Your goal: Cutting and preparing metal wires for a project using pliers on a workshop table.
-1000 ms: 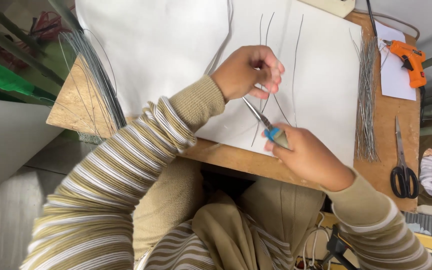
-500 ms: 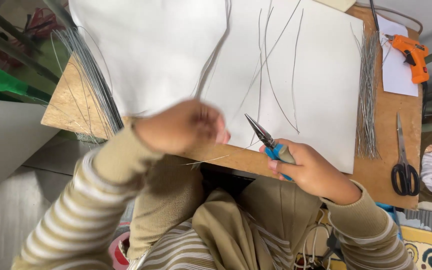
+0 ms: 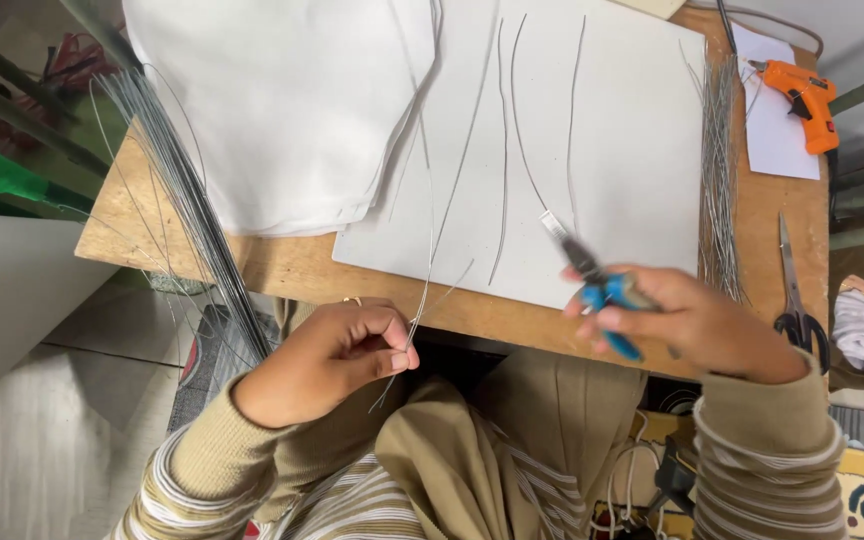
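Observation:
My left hand is below the table's front edge, pinching a long thin wire that runs up across the white board. My right hand holds blue-handled pliers at the board's front edge, jaws pointing up-left, close to the lower end of another wire. Several cut wires lie side by side on the board.
A stack of white fabric covers the table's left part. A long wire bundle leans off the left edge. More wires lie at right, near scissors and an orange glue gun. Wooden table.
My left hand left the board, dropped below the table edge and now pulls a wire toward me. My right hand with the pliers shifted right.

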